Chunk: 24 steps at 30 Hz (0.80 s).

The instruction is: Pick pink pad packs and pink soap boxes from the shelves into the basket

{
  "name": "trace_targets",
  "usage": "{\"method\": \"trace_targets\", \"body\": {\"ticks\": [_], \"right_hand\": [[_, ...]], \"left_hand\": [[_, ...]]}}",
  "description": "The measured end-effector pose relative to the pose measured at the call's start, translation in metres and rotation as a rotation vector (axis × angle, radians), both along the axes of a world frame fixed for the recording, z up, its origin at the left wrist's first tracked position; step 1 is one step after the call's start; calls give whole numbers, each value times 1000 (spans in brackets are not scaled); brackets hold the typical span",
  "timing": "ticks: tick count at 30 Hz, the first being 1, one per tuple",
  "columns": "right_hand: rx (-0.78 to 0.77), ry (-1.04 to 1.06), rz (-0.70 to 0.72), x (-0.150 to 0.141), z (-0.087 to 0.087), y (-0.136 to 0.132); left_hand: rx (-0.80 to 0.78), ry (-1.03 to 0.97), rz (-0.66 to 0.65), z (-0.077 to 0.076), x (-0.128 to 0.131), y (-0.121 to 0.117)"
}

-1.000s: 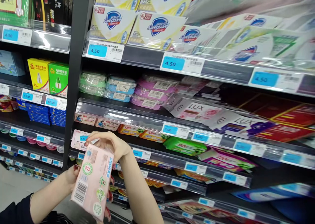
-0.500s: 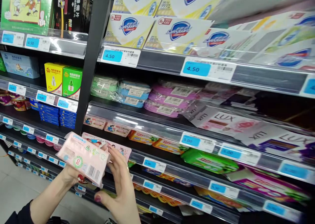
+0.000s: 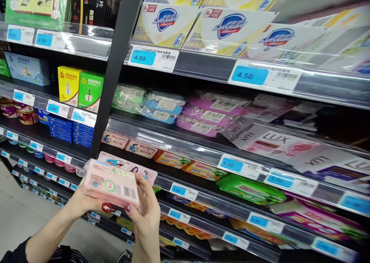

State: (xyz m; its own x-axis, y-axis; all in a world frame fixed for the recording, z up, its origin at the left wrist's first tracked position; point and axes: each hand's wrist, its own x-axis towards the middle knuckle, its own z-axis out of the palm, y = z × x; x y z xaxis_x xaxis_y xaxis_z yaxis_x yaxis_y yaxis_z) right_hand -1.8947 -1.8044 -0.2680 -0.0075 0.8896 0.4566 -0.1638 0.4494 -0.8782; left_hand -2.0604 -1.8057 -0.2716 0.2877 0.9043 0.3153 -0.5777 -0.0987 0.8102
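Observation:
I hold a pink soap pack [image 3: 111,183] with a barcode and round green stickers flat in front of a store shelf. My left hand [image 3: 79,201] grips its left end from below. My right hand [image 3: 146,211] pinches its right end, thumb on the near edge, fingers behind. Just behind the pack, another pink pack [image 3: 127,166] of the same kind lies on the shelf.
Shelves [image 3: 185,139] of soap fill the view: Safeguard boxes [image 3: 167,24] on top, wrapped soap dishes [image 3: 162,107], Lux boxes [image 3: 271,141], a green pack [image 3: 250,189]. A black upright post [image 3: 115,70] divides the bays. Yellow and green boxes [image 3: 78,87] stand on the left. Grey floor lies at lower left.
The pack has turned from hanging upright to lying nearly flat. My right hand came off its top and took its right end. The view shifted left and down.

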Motion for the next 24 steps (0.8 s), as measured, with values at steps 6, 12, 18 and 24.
{"method": "trace_targets", "body": {"ticks": [6, 12, 18, 24], "right_hand": [[-170, 47, 24, -3, 9, 6], [-142, 50, 31, -9, 12, 8], [-132, 35, 36, -11, 10, 7], [-56, -6, 36, -9, 12, 4]], "left_hand": [[90, 6, 428, 5, -6, 2], [59, 8, 344, -7, -13, 13], [66, -12, 317, -6, -15, 13], [113, -11, 241, -5, -18, 14]]}}
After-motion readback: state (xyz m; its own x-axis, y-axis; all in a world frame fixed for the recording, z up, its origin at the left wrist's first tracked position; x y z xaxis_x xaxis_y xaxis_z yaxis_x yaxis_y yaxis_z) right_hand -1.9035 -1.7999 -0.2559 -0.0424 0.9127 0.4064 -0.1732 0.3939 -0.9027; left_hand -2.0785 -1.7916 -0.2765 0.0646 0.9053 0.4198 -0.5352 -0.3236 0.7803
